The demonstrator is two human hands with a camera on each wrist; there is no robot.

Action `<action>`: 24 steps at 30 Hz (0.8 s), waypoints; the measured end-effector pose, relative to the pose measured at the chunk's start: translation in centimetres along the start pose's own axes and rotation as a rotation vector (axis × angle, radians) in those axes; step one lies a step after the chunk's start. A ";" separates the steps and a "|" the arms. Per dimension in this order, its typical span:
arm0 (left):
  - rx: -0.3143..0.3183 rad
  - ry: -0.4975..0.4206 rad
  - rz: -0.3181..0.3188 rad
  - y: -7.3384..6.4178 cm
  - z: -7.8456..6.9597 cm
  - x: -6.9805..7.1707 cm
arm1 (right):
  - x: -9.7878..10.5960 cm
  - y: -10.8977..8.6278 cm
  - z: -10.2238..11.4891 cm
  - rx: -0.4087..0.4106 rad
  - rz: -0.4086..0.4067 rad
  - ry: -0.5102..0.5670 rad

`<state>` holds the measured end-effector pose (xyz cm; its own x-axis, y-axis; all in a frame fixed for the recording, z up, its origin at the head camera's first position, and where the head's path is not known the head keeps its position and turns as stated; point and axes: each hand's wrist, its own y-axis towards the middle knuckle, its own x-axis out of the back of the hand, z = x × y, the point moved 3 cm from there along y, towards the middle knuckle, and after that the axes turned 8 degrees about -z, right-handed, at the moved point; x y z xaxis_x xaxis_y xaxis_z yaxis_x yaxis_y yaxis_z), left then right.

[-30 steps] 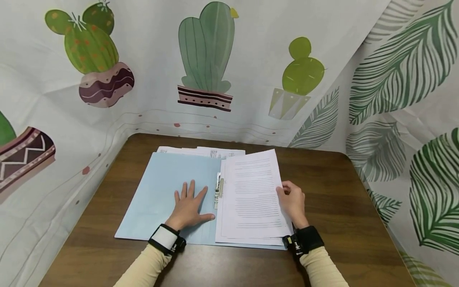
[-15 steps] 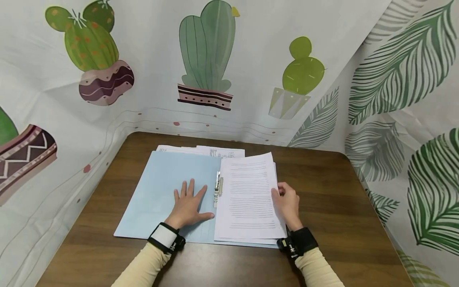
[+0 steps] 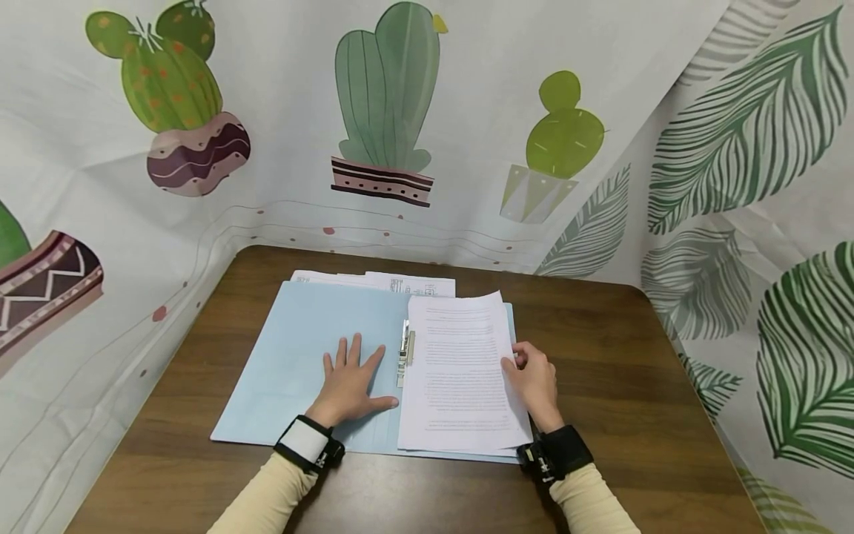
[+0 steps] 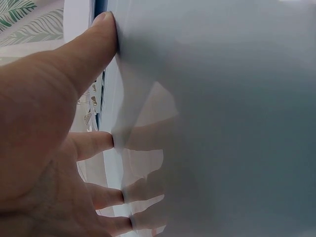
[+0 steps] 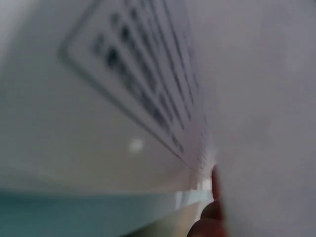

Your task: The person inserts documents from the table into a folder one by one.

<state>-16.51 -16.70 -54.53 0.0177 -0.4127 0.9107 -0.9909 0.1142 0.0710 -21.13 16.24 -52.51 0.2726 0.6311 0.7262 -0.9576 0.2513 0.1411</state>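
Note:
An opened light-blue folder lies on the table. My left hand rests on its left cover, fingers spread and straight; in the left wrist view the fingertips touch the glossy cover. Right of the folder's metal clip is a stack of printed paper. At the right edge of the top sheet, my right hand pinches the paper between thumb and fingers. The right wrist view shows that sheet lifted off a printed page below, with some fingers partly hidden behind it.
More printed papers stick out past the folder's far edge. The brown wooden table extends around the folder. Behind it hangs a white cloth printed with cacti and leaves.
The right hand has drawn the top sheet left and slightly toward me, so it lines up more closely with the stack. The left hand has stayed in place on the cover.

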 end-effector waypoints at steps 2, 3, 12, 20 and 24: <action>0.000 0.002 0.000 0.0 0.0 -0.1 | 0.2 0.0 0.0 0.002 0.022 -0.023; 0.000 0.003 0.001 0.0 0.0 -0.1 | 0.3 0.0 0.0 0.002 0.031 -0.034; 0.003 0.012 0.005 0.0 0.0 -0.1 | 0.7 0.1 -0.6 0.004 0.111 -0.067; 0.010 0.006 0.011 0.1 -0.1 -0.1 | 0.7 -0.2 -0.7 -0.032 0.181 -0.109; 0.006 0.009 0.008 0.1 0.0 -0.2 | 0.7 -0.2 -0.7 -0.038 0.190 -0.120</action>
<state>-16.58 -16.58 -54.67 0.0105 -0.4036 0.9149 -0.9919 0.1118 0.0607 -20.65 17.14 -52.55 0.0726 0.5787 0.8123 -0.9858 0.1654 -0.0297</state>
